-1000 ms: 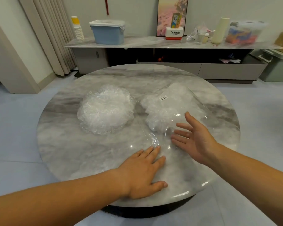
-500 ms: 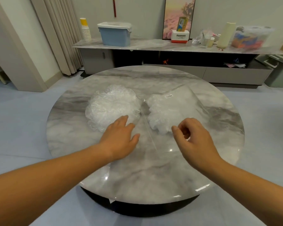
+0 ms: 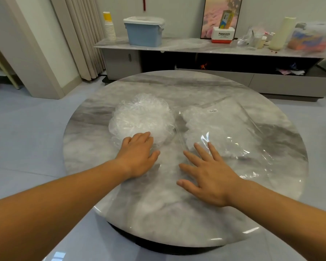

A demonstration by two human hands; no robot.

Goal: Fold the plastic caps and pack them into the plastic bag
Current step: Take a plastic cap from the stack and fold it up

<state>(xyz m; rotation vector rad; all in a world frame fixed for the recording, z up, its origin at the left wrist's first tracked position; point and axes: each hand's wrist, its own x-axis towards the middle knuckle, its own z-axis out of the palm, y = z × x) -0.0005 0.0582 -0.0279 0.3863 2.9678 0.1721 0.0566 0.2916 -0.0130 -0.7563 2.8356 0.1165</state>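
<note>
Picking step: left hand (image 3: 137,155), fingers straight and together, is touching the plastic cap pile (image 3: 141,117). Right hand (image 3: 209,174), fingers spread, is pressing the plastic bag (image 3: 233,132). Next, likely: pinching one cap free.

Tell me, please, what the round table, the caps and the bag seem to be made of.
Round table: polished marble or a marble-look slab, by its grey veins and glossy reflections. Caps: thin, crinkled, translucent white plastic film. Bag: clear glossy plastic film, showing glare streaks and the table through it.
</note>
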